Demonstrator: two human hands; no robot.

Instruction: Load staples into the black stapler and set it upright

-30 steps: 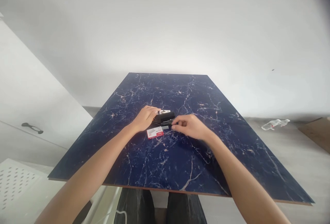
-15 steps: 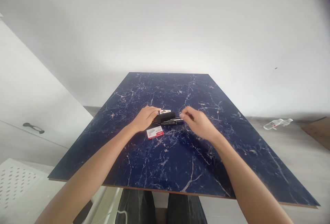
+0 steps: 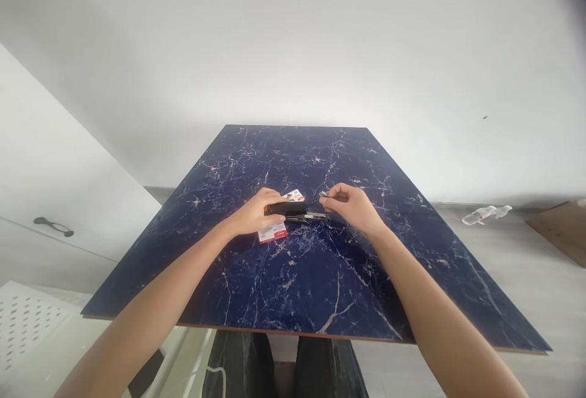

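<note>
My left hand (image 3: 257, 212) is closed around the rear of a black stapler (image 3: 293, 208), thumb on the near side and fingers over the top. A metal magazine (image 3: 315, 215) sticks out of the stapler's right end. Pinched between the thumb and forefinger of my right hand (image 3: 350, 204) is a small silvery strip of staples (image 3: 323, 194), held just above and right of the magazine. A red and white staple box (image 3: 273, 235) lies in front of the stapler, partly under my left hand. Behind the stapler, another white and red box (image 3: 295, 195) is partly hidden.
The dark blue marbled table (image 3: 293, 288) reaches back to a pale wall. On the floor at right are a clear plastic wrapper (image 3: 485, 215) and a brown cardboard piece (image 3: 561, 230). A white perforated seat (image 3: 27, 325) stands at lower left.
My left hand has shifted from beside the stapler to a grip around its rear. My right hand has come off the magazine's end and turned, so the silvery strip now shows at its fingertips.
</note>
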